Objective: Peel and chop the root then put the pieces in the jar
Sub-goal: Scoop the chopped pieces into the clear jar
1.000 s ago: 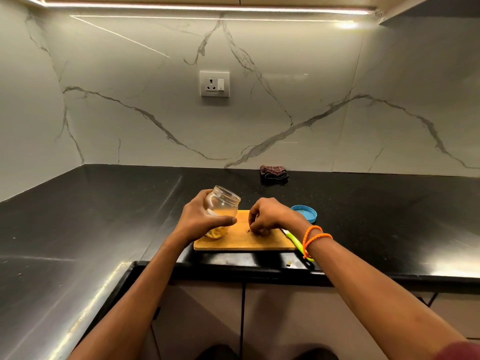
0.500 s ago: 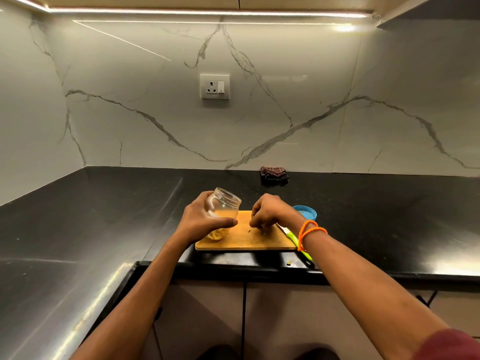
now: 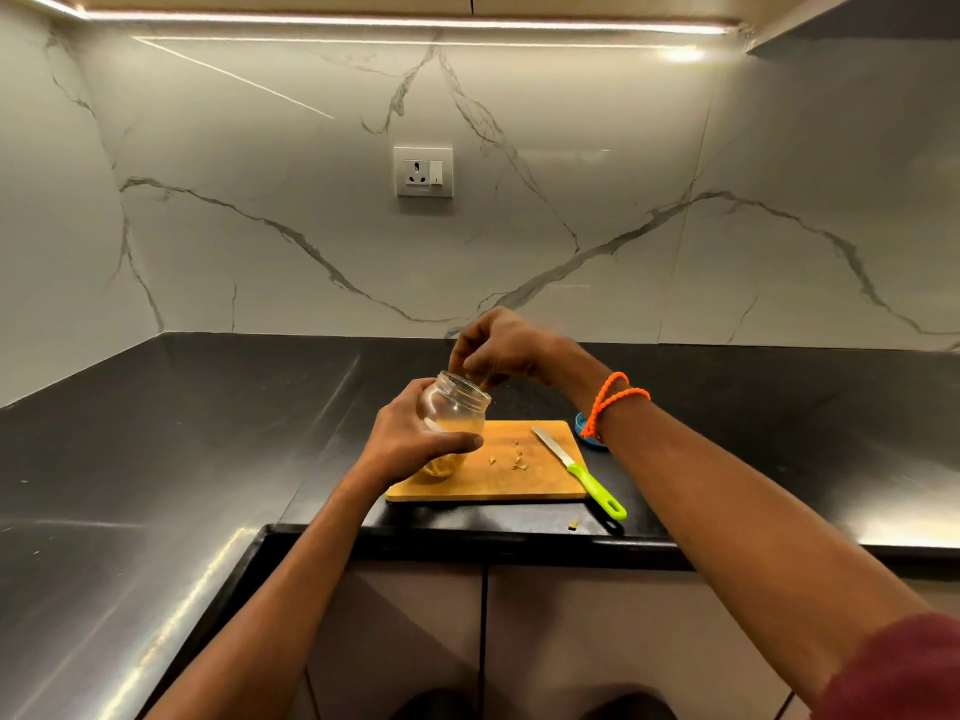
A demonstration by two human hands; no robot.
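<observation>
Left hand [image 3: 410,439] grips tilted jar [image 3: 453,407]; right hand [image 3: 501,350] pinches above its mouth.

No text, label, brand or number can be read anywhere in the view. The wall socket [image 3: 423,171] on the far marble wall carries a small mark below its pin holes, too small to make out. The glass jar [image 3: 453,407] bears no legible label, and the green knife handle [image 3: 597,491] on the right shows no printing that can be read.
</observation>
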